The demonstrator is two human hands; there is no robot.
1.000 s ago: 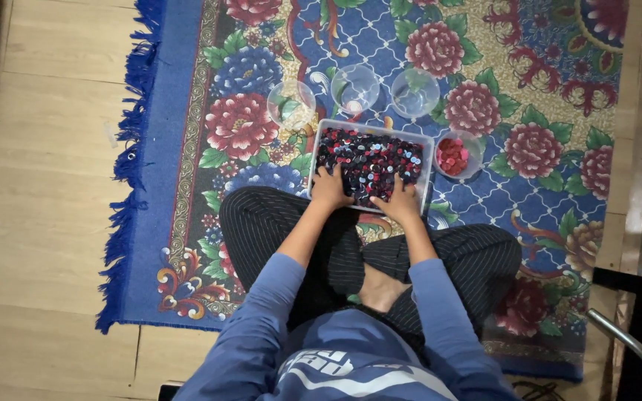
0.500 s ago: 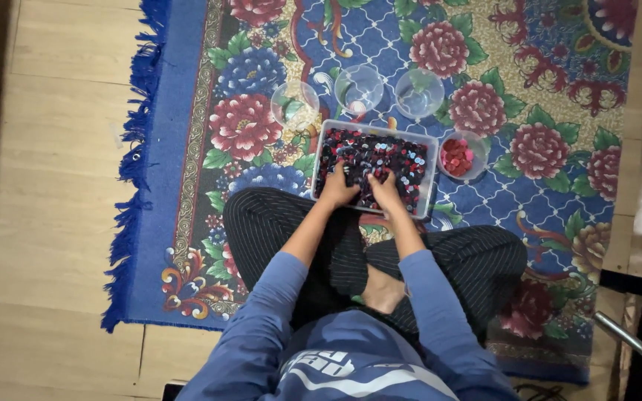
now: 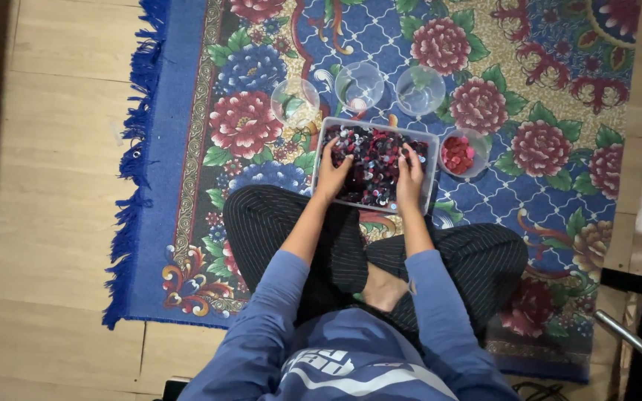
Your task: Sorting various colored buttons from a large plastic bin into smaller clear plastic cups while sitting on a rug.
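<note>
Both hands — left hand (image 3: 332, 174), right hand (image 3: 410, 177) — rest in the bead tray (image 3: 431, 167), grip unclear.

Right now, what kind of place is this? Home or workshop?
Likely a home room, with work done on the floor. A flowered rug with a blue fringe lies on pale wood-look flooring. The person sits cross-legged on it, both hands in a clear tray of small mixed pieces, clear cups beside it.
</note>
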